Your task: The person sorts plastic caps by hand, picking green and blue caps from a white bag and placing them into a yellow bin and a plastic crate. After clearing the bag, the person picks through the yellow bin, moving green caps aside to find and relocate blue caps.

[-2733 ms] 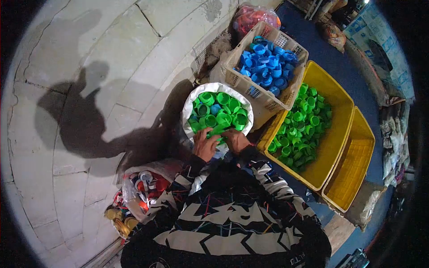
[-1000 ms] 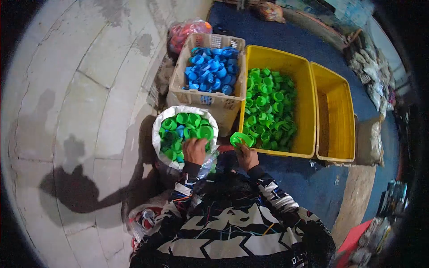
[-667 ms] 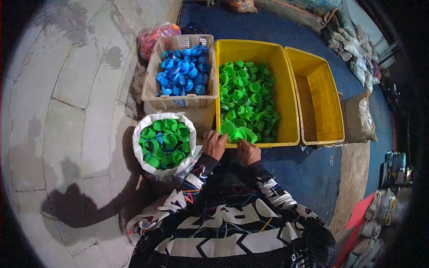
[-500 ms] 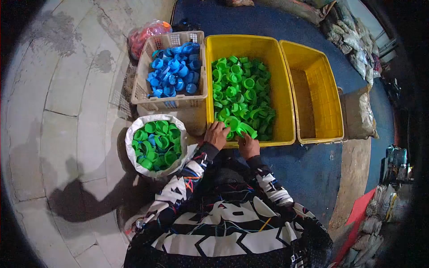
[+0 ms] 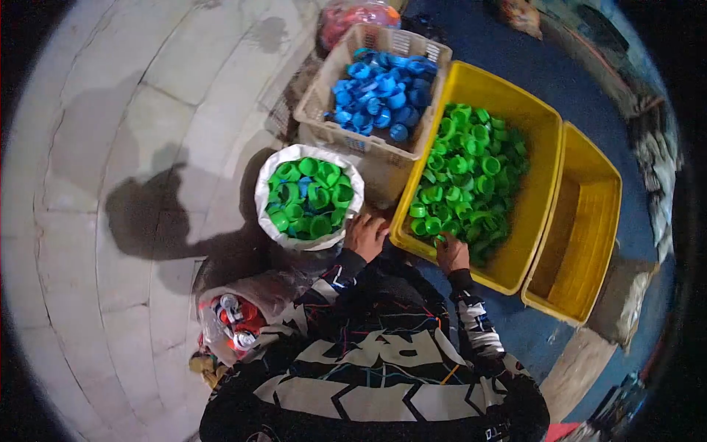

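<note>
My left hand [image 5: 367, 236] is between the white sack [image 5: 264, 193] and the near left corner of the yellow bin [image 5: 501, 276]. Its fingers are curled, and nothing can be made out in them. Over the bin's near edge reaches my right hand [image 5: 451, 253], its fingertips closed at a green plastic piece among many loose green caps [image 5: 471, 166]. The sack is full of green caps [image 5: 318, 197] with a few blue ones among them. Blue caps [image 5: 383, 92] fill a pale crate [image 5: 434, 129] behind the sack.
A second yellow bin [image 5: 600, 221] stands at the right, beside a filled sack [image 5: 624, 302]. Near my left elbow lies a bag with red and white items [image 5: 243, 322]. A clear bag with red contents [image 5: 357, 16] is behind the crate.
The view has turned, so the bins appear tilted and shifted right. My left hand has left the green pieces and moved toward the sack. My right hand has shifted along the bin's near edge.
</note>
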A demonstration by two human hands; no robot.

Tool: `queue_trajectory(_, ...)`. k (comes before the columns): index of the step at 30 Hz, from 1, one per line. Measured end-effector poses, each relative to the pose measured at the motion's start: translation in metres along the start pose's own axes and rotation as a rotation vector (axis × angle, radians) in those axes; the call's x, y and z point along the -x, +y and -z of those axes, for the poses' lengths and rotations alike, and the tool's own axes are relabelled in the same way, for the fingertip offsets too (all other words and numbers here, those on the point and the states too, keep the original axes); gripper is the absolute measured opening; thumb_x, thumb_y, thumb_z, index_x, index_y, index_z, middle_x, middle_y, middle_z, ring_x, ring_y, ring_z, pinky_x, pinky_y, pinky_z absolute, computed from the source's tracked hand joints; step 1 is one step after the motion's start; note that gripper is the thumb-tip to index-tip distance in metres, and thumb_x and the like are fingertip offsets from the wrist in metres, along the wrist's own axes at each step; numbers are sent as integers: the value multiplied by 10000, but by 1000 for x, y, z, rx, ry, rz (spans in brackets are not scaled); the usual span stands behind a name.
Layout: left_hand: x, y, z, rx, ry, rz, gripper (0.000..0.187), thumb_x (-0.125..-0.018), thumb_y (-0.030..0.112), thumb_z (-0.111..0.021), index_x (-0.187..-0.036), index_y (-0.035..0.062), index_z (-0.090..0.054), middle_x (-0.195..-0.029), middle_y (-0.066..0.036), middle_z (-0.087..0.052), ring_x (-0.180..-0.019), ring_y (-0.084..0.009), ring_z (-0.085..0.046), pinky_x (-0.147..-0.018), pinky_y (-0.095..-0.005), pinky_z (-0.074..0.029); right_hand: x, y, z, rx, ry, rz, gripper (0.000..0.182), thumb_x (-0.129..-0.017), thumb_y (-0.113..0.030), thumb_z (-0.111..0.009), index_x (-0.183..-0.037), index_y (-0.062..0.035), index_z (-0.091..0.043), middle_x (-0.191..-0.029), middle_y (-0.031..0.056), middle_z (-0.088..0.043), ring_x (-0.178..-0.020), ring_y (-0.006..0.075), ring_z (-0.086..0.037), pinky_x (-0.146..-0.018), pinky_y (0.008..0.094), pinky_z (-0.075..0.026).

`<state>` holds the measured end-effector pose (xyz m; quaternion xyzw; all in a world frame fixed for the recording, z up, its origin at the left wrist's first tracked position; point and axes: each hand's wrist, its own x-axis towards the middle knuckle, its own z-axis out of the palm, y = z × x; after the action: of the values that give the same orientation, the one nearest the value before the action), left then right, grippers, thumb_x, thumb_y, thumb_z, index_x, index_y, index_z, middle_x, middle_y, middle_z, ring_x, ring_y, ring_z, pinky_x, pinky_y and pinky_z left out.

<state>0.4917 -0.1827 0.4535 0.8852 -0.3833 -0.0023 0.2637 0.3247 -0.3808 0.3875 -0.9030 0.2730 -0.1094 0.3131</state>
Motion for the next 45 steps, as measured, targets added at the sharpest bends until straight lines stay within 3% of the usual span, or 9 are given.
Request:
queue_trajectory(4, 15, -67, 26, -36, 33, 170, 225, -711, 231, -671, -871, 81, -621, -820, -153, -561, -855, -362, -530, -724, -481, -401, -50, -53, -4, -69, -100, 90, 237, -788, -165, -595, -979, -26, -612, -708, 182, -625, -638, 333, -623, -575, 395, -491)
queue_trajectory(10, 8, -201, 42, -27, 180, 352, 258, -718, 170, -660, -956, 90, -604, -850, -173, -595, -788, -380, -563, -678, -468, -439, -81, -151, -27, -209, -142, 262, 232, -774, -167, -616, -968, -41, -623, -718, 189, -624, -656, 359, -619, -577, 402, -498)
queue_trajectory(16, -51, -242, 54, -40, -198, 447, 368, -711, 131, -603, -1078, 133, -585, -944, -176, -632, -868, -375, -594, -759, -468, -472, -39, -174, -66, -225, -288, 283, 225, -798, -143, -581, -995, -41, -616, -876, 172, -639, -833, 331, -624, -701, 388, -497)
queue_trajectory(20, -82, -230, 56, -237, -440, 634, 412, -755, 260, -568, -1165, 219, -568, -1095, -150, -602, -1006, -320, -580, -860, -423, -477, -17, -196, -44, -166, -505, 161, 245, -800, -136, -570, -1020, -36, -611, -961, 180, -632, -889, 348, -611, -750, 396, -494)
queue_trajectory(24, -89, -245, 43, -172, -605, 685, 362, -750, 281, -567, -1100, 202, -618, -1141, -123, -589, -1046, -319, -567, -874, -422, -477, 1, -182, -56, -174, -413, 178, 240, -801, -150, -575, -1007, -35, -615, -945, 183, -633, -871, 357, -610, -747, 399, -497)
queue_trajectory(29, -60, -264, 59, 156, -304, 521, 239, -704, 289, -683, -903, 158, -668, -985, -124, -640, -875, -292, -618, -747, -395, -496, -12, -194, -59, -153, -454, 201, 243, -794, -168, -586, -997, -40, -623, -907, 176, -640, -841, 355, -616, -721, 397, -503)
queue_trajectory(36, -39, -257, 52, 12, -354, 548, 304, -723, 328, -687, -959, 168, -584, -990, -134, -626, -922, -340, -591, -806, -441, -452, -37, -235, -86, -110, -706, 185, 301, -771, -159, -573, -1053, -59, -595, -896, 217, -620, -847, 371, -606, -738, 441, -480)
queue_trajectory(39, -39, -235, 67, -22, -332, 480, 294, -716, 325, -697, -892, 128, -568, -882, -137, -633, -864, -351, -601, -730, -451, -467, -40, -228, -113, -239, -746, 307, 327, -763, -175, -589, -1073, -70, -596, -914, 196, -627, -853, 365, -605, -727, 434, -487)
queue_trajectory(45, -13, -227, 88, 262, -48, 307, 272, -739, 279, -707, -859, 94, -548, -729, -153, -585, -666, -342, -579, -586, -434, -426, -34, -237, -132, -147, -645, 230, 324, -773, -178, -586, -1070, -48, -586, -964, 230, -606, -881, 362, -598, -743, 450, -481)
